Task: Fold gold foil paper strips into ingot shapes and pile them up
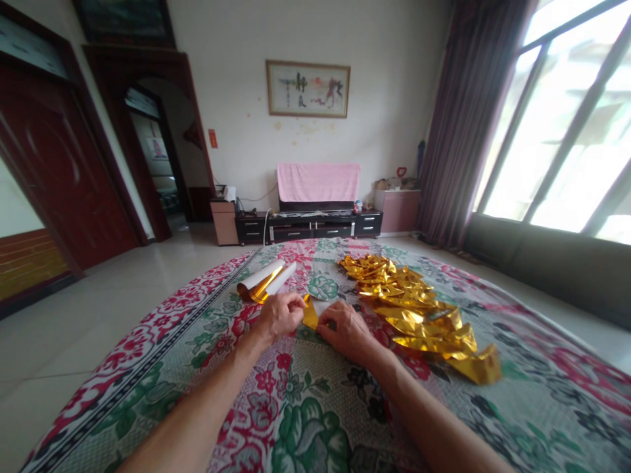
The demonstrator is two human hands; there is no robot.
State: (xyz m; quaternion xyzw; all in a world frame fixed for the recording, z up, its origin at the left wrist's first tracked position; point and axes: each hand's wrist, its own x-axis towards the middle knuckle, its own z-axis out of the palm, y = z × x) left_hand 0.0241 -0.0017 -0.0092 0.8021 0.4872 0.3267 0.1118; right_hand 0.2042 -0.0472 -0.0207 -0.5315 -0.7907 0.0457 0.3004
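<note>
A sheet of gold foil paper, gold on one face and white on the other, is partly folded between my two hands in the middle of the table. My left hand pinches its left edge with closed fingers. At its right side, my right hand is curled with thumb and fingers on the paper. To the right lies a long heap of folded gold paper ingots, pointed at their ends and overlapping. Beyond my left hand rest loosely rolled gold-and-white paper sheets.
A flowered cloth in red, green and grey covers the round table. Behind it stands a low black cabinet with a pink towel draped over something above. A dark curtain and window are on the right, red doors on the left.
</note>
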